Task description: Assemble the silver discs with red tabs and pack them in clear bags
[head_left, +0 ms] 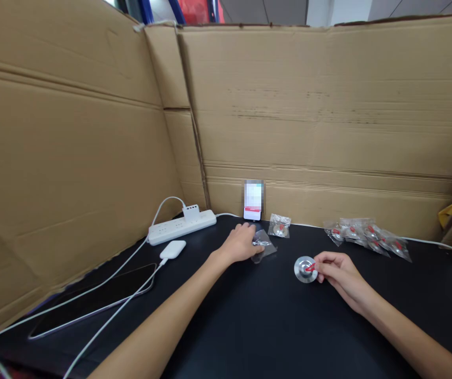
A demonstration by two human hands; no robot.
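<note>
A round metal disc [301, 270] is above the black tabletop [273, 326], in front of the person and a little right of centre. It is silvery and shiny, with a broad, pale outer rim around a darker ring and a brighter middle; its circular face is turned toward the camera. A narrow, pointed red piece [310, 267] stands out against the metal, running from near the centre toward the rim. The right hand [338, 273] holds the disc from its right side, thumb and forefinger pinched together at the red piece, the other fingers curled. To the left, the left hand [239, 243] reaches over a crumpled clear plastic bag [264, 246], its thumb across the bag's near part; whether the fingers close on the film I cannot tell. Just behind that bag lies a bagged disc [280, 227] with a similar red part, and farther right a cluster of bagged discs [368, 237] overlaps, red showing through the clear film. A lit phone [253, 200] stands upright against the cardboard wall [308, 116]. On the left are a white power strip [182, 227], a white rounded block [173, 249] on a cable, and a dark-screened tablet [95, 300].
</note>
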